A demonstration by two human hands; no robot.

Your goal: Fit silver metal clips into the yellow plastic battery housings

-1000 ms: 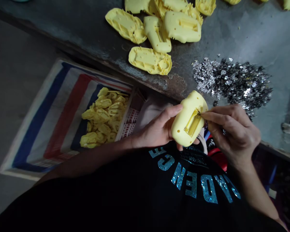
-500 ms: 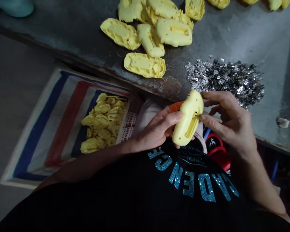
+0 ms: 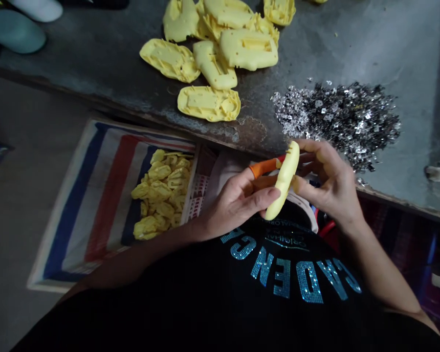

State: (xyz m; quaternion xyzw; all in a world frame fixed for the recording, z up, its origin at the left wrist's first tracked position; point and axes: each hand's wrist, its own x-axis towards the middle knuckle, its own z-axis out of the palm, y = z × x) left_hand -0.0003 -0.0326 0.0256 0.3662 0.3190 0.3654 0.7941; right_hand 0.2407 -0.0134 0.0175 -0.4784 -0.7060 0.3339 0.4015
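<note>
Yellow shell (image 3: 286, 180), edge-on, held just off the near edge of the table (image 3: 407, 168) | left hand (image 3: 238, 200): pinching it, orange cover (image 3: 262, 167) on one finger | right hand (image 3: 332, 183): fingertips at its other side, cannot tell whether pinching | metal pieces (image 3: 346, 115) heaped by near edge

held shell (image 3: 288, 171) partly hidden, white object (image 3: 43, 9) cropped

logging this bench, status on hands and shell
Left hand gripping yellow shell, turned edge-on. Right hand touching it. Small metal pieces heaped just beyond.
</note>
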